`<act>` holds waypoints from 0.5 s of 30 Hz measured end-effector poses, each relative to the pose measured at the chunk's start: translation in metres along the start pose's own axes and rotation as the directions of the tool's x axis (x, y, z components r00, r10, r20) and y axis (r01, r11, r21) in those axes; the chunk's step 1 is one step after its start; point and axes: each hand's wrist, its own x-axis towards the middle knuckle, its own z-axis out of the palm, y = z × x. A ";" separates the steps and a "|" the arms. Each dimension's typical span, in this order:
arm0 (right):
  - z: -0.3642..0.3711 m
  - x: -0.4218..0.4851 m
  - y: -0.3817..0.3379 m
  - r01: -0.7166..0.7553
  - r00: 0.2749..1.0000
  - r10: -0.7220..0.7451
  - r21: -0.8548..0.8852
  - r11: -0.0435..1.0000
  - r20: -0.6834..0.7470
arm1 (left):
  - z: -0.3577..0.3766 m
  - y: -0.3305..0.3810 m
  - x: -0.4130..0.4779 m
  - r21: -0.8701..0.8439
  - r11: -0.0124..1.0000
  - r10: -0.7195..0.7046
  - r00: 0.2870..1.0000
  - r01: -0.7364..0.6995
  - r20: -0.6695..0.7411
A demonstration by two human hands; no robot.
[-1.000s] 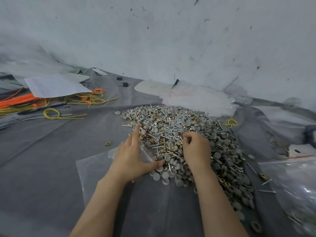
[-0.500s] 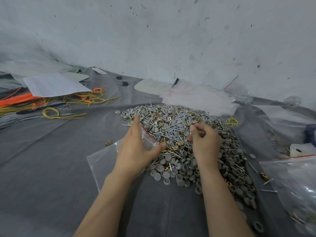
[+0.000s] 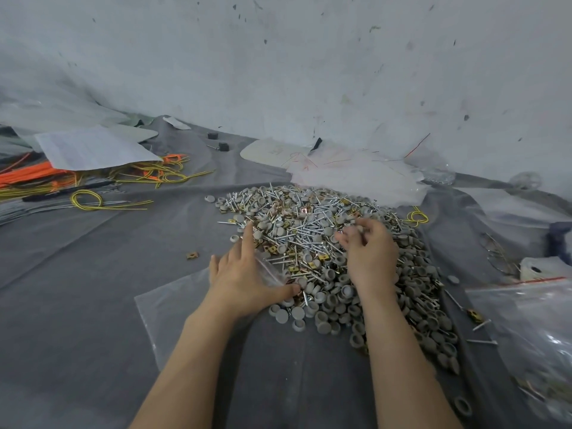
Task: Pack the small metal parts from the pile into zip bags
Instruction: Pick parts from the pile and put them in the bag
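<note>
A heap of small metal parts [image 3: 325,243] lies in the middle of the wrinkled grey cloth [image 3: 93,305] that covers the bench: silver screws, round grey caps and brass-coloured square clips all mixed together. A clear flat plastic zip bag [image 3: 173,311] lies on the cloth at the heap's near left edge, its mouth end towards the parts. The left hand [image 3: 244,274] lies flat on that mouth end with the fingers straight and spread; the forefinger points up along the heap's left edge and the thumb stretches out to the nearest grey caps; a ridge of the bag's plastic stands up between forefinger and thumb. The right hand [image 3: 371,252] is over the middle of the heap, closed, with the fingers curled and the tips bunched on a pale blurred piece [image 3: 359,229] that is too smeared to identify.

One stray brass clip [image 3: 192,255] sits alone on the cloth left of the heap. A second clear zip bag with a red strip [image 3: 532,320] lies at the right edge with parts inside it. Far left are a loop of yellow wire [image 3: 86,201], orange cables [image 3: 28,178] and a white paper sheet [image 3: 93,147]; crumpled clear plastic sheets [image 3: 356,178] lie just behind the heap.
</note>
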 end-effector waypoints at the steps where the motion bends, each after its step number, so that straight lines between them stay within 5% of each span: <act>1: 0.002 -0.002 -0.001 -0.002 1.000 0.001 0.051 0.999 0.021 | -0.001 0.000 -0.001 -0.008 1.000 -0.003 1.000 0.003 -0.013; 9: 0.011 -0.016 -0.012 0.175 0.967 -0.164 -0.041 0.984 0.197 | -0.006 0.011 -0.007 -0.189 0.948 0.188 0.928 -0.257 -0.321; 15: 0.026 -0.024 -0.017 0.155 0.931 -0.144 -0.006 0.988 0.335 | -0.002 0.015 -0.008 -0.153 0.935 0.247 0.898 -0.319 -0.363</act>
